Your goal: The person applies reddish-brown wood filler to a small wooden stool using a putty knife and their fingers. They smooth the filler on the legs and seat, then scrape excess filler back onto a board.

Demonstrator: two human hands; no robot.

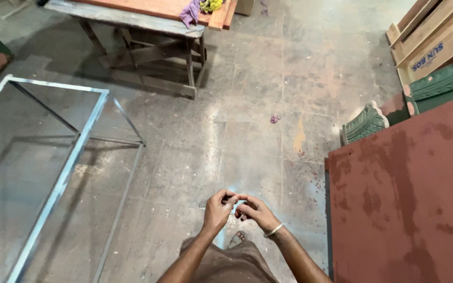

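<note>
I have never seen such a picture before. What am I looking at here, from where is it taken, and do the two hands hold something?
There is no machine here: a camera worn on a person's head looks down at that person's own two bare hands. The left hand and the right hand meet fingertip to fingertip above a stone floor. If they pinch something, it is too small to tell. The right wrist wears a bangle. To the left stands a metal frame, to the right a red-brown panel. Farther off is a wooden bench with a purple cloth.
</note>
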